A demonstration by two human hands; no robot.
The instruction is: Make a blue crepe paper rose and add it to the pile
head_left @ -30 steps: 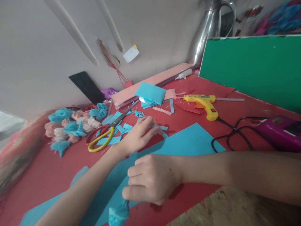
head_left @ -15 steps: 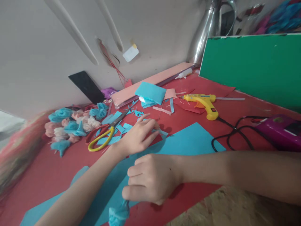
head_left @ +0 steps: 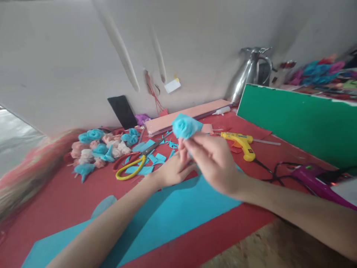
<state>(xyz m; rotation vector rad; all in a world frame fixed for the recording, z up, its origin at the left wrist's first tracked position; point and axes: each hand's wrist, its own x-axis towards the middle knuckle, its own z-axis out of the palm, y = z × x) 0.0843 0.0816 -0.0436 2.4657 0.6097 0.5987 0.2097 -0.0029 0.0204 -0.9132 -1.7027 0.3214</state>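
Observation:
My right hand (head_left: pixel 217 162) is closed around the base of a blue crepe-paper flower (head_left: pixel 183 127), held up with its rolled bloom facing me. Just behind and to the left, my left hand (head_left: pixel 174 169) rests low over a blue paper sheet (head_left: pixel 170 208), its thumb apart; its other fingers are partly hidden by my right hand. Blue paper scraps (head_left: pixel 157 159) and scissors (head_left: pixel 139 160) with one yellow and one red handle lie left of my hands. A folded blue paper piece (head_left: pixel 197 123) shows behind the flower.
Several blue, pink and white paper flowers (head_left: pixel 96 150) are heaped at left. A yellow glue gun (head_left: pixel 242 143) and a purple glue gun (head_left: pixel 315 178) lie at right with black cords. A green board (head_left: pixel 295 123) and metal jug (head_left: pixel 247 76) stand behind.
My right hand has risen from low in front, bringing the blue flower upright before the left hand. The left hand stays near the same spot by the sheet. The view has tilted up.

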